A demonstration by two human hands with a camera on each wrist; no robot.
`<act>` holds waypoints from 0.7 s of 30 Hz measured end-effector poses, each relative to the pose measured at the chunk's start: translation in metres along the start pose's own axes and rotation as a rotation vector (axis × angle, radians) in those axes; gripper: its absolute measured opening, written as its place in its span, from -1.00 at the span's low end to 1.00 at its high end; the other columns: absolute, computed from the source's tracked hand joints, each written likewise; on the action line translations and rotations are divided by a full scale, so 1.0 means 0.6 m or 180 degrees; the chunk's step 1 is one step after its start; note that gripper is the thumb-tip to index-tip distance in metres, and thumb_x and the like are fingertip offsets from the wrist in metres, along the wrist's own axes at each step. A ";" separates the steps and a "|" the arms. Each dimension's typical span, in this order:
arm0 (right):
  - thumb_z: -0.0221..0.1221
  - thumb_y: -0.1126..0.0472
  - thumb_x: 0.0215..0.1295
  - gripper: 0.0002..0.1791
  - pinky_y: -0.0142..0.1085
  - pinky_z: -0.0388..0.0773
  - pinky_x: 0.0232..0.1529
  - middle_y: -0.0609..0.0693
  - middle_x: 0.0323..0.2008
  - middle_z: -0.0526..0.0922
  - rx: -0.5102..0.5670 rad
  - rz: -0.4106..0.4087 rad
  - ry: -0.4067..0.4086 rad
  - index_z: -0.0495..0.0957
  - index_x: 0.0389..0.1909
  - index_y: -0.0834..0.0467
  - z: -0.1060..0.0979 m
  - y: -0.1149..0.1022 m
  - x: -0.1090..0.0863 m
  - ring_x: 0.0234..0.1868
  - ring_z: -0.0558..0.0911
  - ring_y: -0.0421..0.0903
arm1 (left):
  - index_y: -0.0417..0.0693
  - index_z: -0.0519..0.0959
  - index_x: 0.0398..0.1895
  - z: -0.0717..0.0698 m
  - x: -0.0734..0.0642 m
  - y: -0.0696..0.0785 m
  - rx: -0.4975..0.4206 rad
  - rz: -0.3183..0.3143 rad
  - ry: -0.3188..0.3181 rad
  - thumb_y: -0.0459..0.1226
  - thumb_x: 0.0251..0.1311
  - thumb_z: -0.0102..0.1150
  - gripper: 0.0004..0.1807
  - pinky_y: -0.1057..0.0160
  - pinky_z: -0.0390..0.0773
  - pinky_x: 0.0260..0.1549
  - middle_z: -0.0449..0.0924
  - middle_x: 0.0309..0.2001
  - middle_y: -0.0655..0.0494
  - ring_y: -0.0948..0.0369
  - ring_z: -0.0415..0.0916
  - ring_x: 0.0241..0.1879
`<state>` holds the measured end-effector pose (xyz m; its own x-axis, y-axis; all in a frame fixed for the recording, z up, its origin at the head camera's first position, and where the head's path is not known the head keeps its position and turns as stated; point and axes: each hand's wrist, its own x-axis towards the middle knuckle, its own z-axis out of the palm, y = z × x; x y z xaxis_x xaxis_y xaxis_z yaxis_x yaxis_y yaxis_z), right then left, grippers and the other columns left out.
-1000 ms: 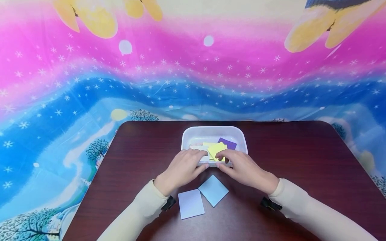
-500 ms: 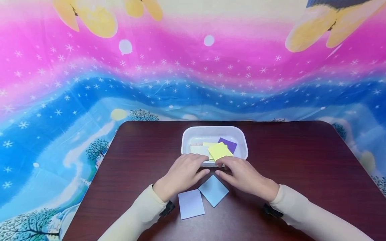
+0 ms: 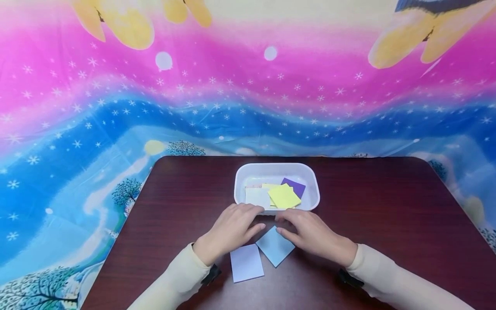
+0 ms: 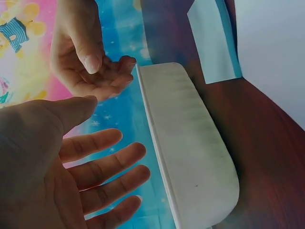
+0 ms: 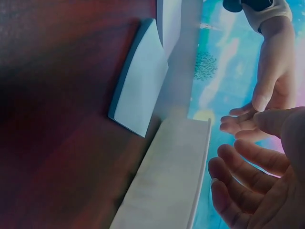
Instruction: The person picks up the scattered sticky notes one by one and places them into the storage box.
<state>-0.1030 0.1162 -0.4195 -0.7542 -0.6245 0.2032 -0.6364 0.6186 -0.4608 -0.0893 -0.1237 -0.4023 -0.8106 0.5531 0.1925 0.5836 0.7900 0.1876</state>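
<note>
In the head view, my left hand (image 3: pixel 231 228) and right hand (image 3: pixel 315 234) hover by the near rim of a white plastic tub (image 3: pixel 241 183). Both hold nothing, their fingers loosely bent; the left wrist view shows the left fingers (image 4: pixel 112 181) spread. Inside the tub lie a yellow sticky-note pad (image 3: pixel 284 196), a purple square pad (image 3: pixel 296 187) and a whitish piece (image 3: pixel 256 196), partly overlapping. Below the hands, a light blue pad (image 3: pixel 274 249) and a pale lavender pad (image 3: pixel 247 263) lie on the table, their corners close together. The right thumb slightly overlaps the blue pad.
The dark reddish-brown table (image 3: pixel 186 189) has rounded far corners, and the tub stands near its far edge. Behind it hangs a colourful printed cloth (image 3: pixel 248 86). Dark straps (image 3: pixel 211 274) sit at both wrists.
Both hands have drawn back from over the tub towards the person, uncovering more of the yellow pad and the whitish piece. The pads on the table have not moved.
</note>
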 end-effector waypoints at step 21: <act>0.30 0.07 0.33 -0.72 -0.35 0.61 -0.22 -0.11 -0.20 0.74 0.0026 0.0017 -0.0213 0.67 -0.01 0.10 0.029 -0.004 -0.012 -0.27 0.61 -0.25 | 0.02 0.61 0.12 0.033 -0.040 -0.006 0.0078 -0.0136 -0.0177 0.01 0.32 0.27 -0.59 0.21 0.56 -0.17 0.71 -0.07 0.18 0.23 0.63 -0.13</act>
<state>-0.0934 0.1111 -0.4351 -0.7448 -0.6519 0.1427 -0.6309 0.6183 -0.4687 -0.0729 -0.1346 -0.4269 -0.8365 0.5321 0.1309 0.5477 0.8190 0.1707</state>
